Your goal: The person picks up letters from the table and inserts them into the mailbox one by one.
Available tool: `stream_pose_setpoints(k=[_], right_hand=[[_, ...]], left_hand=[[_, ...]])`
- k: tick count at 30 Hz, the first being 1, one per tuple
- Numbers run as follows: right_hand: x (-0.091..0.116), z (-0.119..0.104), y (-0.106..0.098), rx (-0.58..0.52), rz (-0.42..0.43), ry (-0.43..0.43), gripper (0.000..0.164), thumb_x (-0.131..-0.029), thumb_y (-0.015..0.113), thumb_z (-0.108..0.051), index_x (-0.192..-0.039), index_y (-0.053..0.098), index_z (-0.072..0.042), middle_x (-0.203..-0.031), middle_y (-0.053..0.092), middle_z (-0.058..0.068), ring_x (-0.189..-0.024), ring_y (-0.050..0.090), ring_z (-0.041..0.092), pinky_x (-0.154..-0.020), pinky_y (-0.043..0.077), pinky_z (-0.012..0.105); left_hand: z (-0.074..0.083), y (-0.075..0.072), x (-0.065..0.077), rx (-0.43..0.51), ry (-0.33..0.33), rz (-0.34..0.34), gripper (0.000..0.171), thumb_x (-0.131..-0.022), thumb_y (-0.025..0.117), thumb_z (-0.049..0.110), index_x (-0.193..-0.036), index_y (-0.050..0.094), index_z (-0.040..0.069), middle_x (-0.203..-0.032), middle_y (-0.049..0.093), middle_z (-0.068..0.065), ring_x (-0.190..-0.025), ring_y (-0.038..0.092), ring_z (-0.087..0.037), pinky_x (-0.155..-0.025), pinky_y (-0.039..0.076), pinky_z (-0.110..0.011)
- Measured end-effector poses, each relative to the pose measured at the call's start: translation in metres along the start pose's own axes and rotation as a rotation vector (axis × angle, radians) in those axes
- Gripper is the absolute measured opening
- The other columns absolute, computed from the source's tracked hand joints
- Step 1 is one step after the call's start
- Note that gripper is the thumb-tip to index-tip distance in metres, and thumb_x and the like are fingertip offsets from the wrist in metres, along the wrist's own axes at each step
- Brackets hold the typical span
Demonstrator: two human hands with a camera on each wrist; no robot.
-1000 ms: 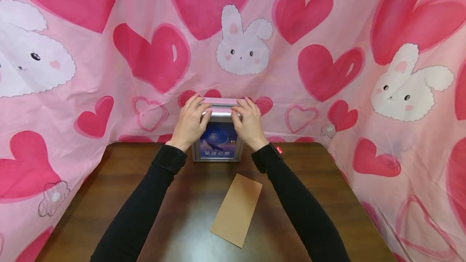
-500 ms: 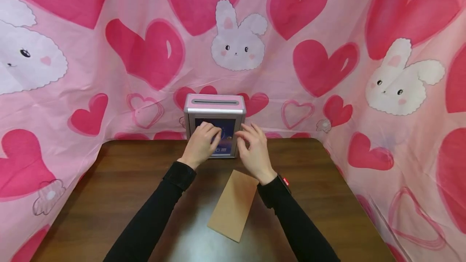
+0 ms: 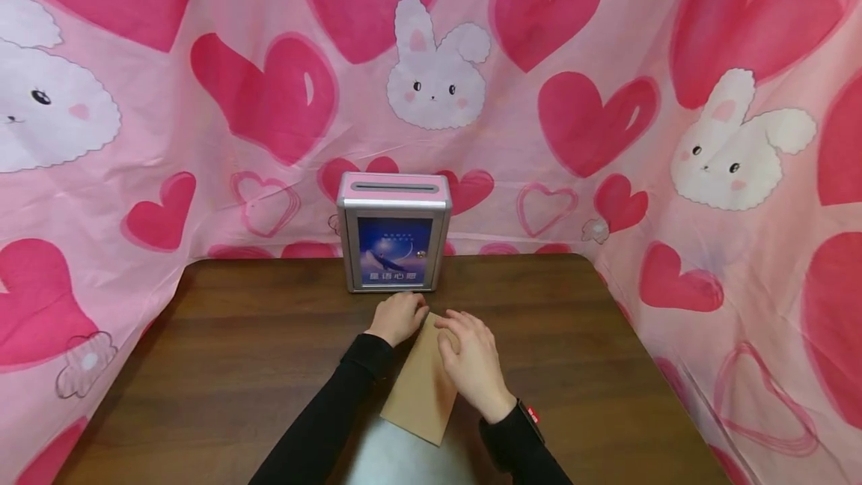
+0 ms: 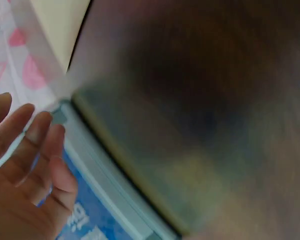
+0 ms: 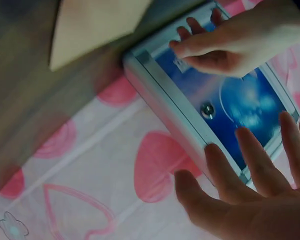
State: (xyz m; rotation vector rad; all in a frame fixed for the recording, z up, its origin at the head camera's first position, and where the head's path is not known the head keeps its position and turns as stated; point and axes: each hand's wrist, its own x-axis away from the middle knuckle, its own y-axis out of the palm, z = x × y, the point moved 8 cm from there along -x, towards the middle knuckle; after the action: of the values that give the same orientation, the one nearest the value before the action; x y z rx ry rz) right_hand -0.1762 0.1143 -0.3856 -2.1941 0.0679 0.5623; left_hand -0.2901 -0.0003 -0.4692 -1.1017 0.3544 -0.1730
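Note:
A flat brown paper envelope (image 3: 415, 404) lies slanted on the table, its upper end between my hands. My left hand (image 3: 397, 319) is at the envelope's upper left corner, just in front of the box; in the left wrist view its fingers bend loosely with nothing in them. Over the envelope's upper right edge is my right hand (image 3: 474, 359), its fingers spread and holding nothing in the right wrist view. Whether either hand touches the paper cannot be told. Behind them stands a silver-framed box (image 3: 393, 251) with a slotted pink top, a blue picture door and a small lock.
The brown wooden table (image 3: 242, 365) carries the box near its back edge. A pink cloth (image 3: 364, 126) printed with hearts and rabbits hangs behind the table and along its sides.
Both hands have left the top of the box and come down towards me to the envelope. The box and envelope stay in place on the table; the head view has shifted slightly.

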Motion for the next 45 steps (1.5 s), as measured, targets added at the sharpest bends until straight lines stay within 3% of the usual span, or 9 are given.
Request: stream_pose_setpoints(k=[8, 14, 17, 25, 29, 34, 39, 41, 45], right_hand=[[0.03, 0.022, 0.02, 0.108, -0.128, 0.139, 0.025, -0.089, 0.063, -0.03, -0.105, 0.072, -0.013, -0.113, 0.07, 0.008, -0.101, 0.06, 0.031, -0.078, 0.051, 0.057], [0.044, 0.032, 0.026, 0.109, -0.167, 0.179, 0.027, -0.089, 0.064, -0.031, -0.107, 0.07, -0.012, -0.112, 0.07, 0.005, -0.097, 0.06, 0.027, -0.075, 0.049, 0.056], [0.05, 0.034, 0.025, 0.117, -0.168, 0.186, 0.026, -0.089, 0.063, -0.031, -0.105, 0.071, -0.012, -0.109, 0.07, 0.005, -0.094, 0.06, 0.026, -0.072, 0.05, 0.054], [0.062, 0.044, 0.02, 0.136, -0.159, 0.251, 0.026, -0.089, 0.063, -0.031, -0.106, 0.071, -0.013, -0.113, 0.069, 0.009, -0.099, 0.06, 0.03, -0.074, 0.05, 0.057], [0.064, 0.046, 0.021, 0.12, -0.169, 0.263, 0.028, -0.089, 0.063, -0.031, -0.109, 0.07, -0.013, -0.116, 0.068, 0.01, -0.1, 0.06, 0.031, -0.075, 0.05, 0.058], [0.064, 0.047, 0.028, 0.112, -0.225, 0.247, 0.033, -0.088, 0.064, -0.029, -0.113, 0.068, -0.008, -0.116, 0.067, 0.012, -0.1, 0.059, 0.031, -0.076, 0.051, 0.057], [0.057, 0.049, 0.033, 0.085, -0.273, 0.233, 0.04, -0.087, 0.065, -0.028, -0.117, 0.064, -0.002, -0.115, 0.066, 0.017, -0.102, 0.059, 0.035, -0.078, 0.052, 0.058], [0.054, 0.052, 0.036, 0.063, -0.289, 0.227, 0.044, -0.087, 0.066, -0.026, -0.12, 0.062, 0.002, -0.115, 0.065, 0.021, -0.103, 0.059, 0.038, -0.08, 0.051, 0.059], [0.054, 0.063, 0.043, 0.001, -0.354, 0.271, 0.055, -0.088, 0.065, -0.028, -0.127, 0.053, 0.009, -0.115, 0.065, 0.027, -0.104, 0.06, 0.038, -0.085, 0.052, 0.057]], left_hand=[[0.008, 0.022, 0.0, -0.021, -0.087, -0.03, 0.024, -0.084, 0.068, 0.032, -0.077, 0.064, 0.009, -0.076, 0.063, -0.008, -0.071, 0.061, -0.028, -0.062, 0.052, -0.049], [0.007, 0.034, -0.003, -0.095, -0.181, -0.068, 0.059, -0.072, 0.073, 0.052, -0.1, 0.066, 0.0, -0.096, 0.064, -0.019, -0.09, 0.061, -0.039, -0.075, 0.052, -0.055], [0.007, 0.036, -0.004, -0.11, -0.225, -0.071, 0.069, -0.066, 0.077, 0.054, -0.101, 0.064, -0.004, -0.093, 0.062, -0.02, -0.088, 0.061, -0.039, -0.074, 0.052, -0.054], [0.016, 0.041, -0.006, -0.133, -0.274, -0.112, 0.059, -0.065, 0.082, 0.043, -0.096, 0.064, -0.004, -0.09, 0.064, -0.02, -0.084, 0.063, -0.037, -0.072, 0.054, -0.05], [0.01, 0.043, -0.01, -0.105, -0.308, -0.122, 0.058, -0.064, 0.082, 0.045, -0.096, 0.067, -0.002, -0.092, 0.067, -0.02, -0.085, 0.063, -0.036, -0.072, 0.054, -0.05], [-0.008, 0.047, -0.01, -0.033, -0.338, -0.155, 0.056, -0.067, 0.079, 0.047, -0.098, 0.07, 0.002, -0.096, 0.07, -0.017, -0.086, 0.064, -0.036, -0.072, 0.053, -0.052], [-0.023, 0.04, -0.008, 0.081, -0.349, -0.155, 0.052, -0.073, 0.075, 0.046, -0.099, 0.069, 0.002, -0.094, 0.07, -0.018, -0.082, 0.063, -0.035, -0.07, 0.053, -0.052], [-0.027, 0.036, -0.007, 0.177, -0.339, -0.162, 0.045, -0.077, 0.073, 0.044, -0.093, 0.069, 0.003, -0.084, 0.068, -0.015, -0.074, 0.061, -0.03, -0.065, 0.053, -0.046], [-0.028, 0.037, -0.005, 0.482, -0.339, -0.206, 0.034, -0.086, 0.068, 0.035, -0.08, 0.069, 0.002, -0.066, 0.061, -0.006, -0.057, 0.055, -0.018, -0.053, 0.045, -0.029]])
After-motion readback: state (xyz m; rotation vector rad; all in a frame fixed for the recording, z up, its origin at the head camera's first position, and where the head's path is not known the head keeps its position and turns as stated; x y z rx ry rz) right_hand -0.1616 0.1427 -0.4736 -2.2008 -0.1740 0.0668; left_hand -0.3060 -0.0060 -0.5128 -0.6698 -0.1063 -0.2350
